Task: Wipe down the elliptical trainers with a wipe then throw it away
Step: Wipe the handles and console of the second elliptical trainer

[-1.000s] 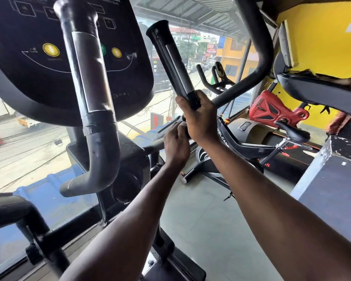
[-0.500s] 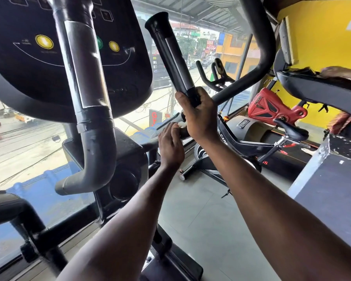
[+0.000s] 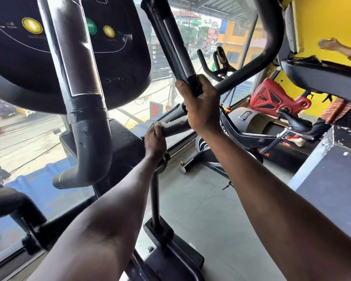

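Observation:
I stand on a black elliptical trainer whose console [image 3: 114,63] fills the upper left. My right hand [image 3: 201,106] grips the base of the right upright handle [image 3: 170,41], fingers wrapped round it. Lower down, my left hand [image 3: 155,138] curls over the grey side bar [image 3: 175,127] that leads to that handle. No wipe shows in either hand; anything under the palms is hidden. The left upright handle [image 3: 77,78] with its taped grey sleeve stands close in front of the console.
A black spin bike [image 3: 241,136] and a red machine [image 3: 272,98] stand to the right on the grey floor. A dark box [image 3: 328,175] sits at the right edge. Another person's hand [image 3: 330,44] shows at the upper right. A large window faces the street.
My left hand has slid down and left along the side bar, away from my right hand. The right hand keeps its grip on the handle's base. The view has moved closer.

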